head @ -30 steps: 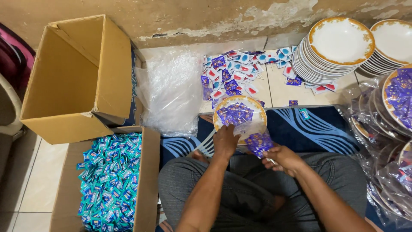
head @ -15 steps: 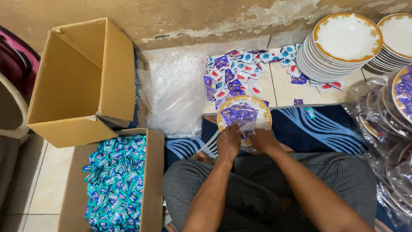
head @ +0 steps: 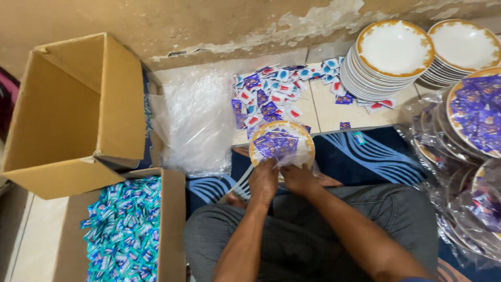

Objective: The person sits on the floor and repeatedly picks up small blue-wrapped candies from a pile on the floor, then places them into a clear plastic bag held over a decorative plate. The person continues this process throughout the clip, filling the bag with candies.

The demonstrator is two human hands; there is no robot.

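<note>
Even indoor light, soft shadows, slight blur, mild edge distortion

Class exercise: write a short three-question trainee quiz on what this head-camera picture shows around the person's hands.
1. True or false: the plate held by the left hand and right hand carries purple sachets.
2. What fills the open box at lower left?
A. teal sachets
B. plates
C. bubble wrap
3. Where do the bare stacked plates stand?

Key
1. True.
2. A.
3. At upper right, on the tiled floor by the wall.
</note>
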